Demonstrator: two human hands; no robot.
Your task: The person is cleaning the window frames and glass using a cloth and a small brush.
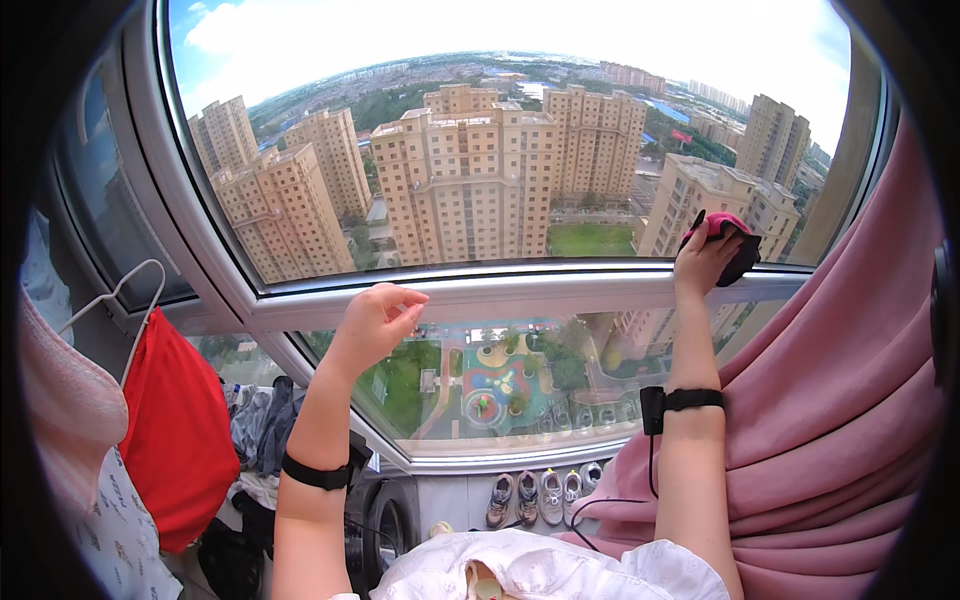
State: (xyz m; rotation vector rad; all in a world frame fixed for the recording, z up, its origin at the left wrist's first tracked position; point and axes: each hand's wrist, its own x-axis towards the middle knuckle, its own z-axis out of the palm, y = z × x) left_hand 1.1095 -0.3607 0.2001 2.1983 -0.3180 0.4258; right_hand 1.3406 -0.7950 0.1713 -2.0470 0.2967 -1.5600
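Note:
My right hand (698,264) grips a pink and black pad (742,259), perhaps a cleaning pad, at the right end of the window's horizontal frame bar. The pad lies over the lower edge of the upper window pane (592,165), and part of it is hidden by my fingers. My left hand (379,322) is raised in front of the silvery frame bar (517,289), left of the middle. Its fingers are curled in towards the thumb, and nothing shows in them. Black straps with small boxes circle both of my forearms.
A pink curtain (832,390) hangs at the right. Several shoes (527,495) line the floor below the lower pane. At the left are a red garment (176,435), a white hanger (154,289) and a front-loading washing machine (390,517). A thin black cable (592,502) runs from the right armband.

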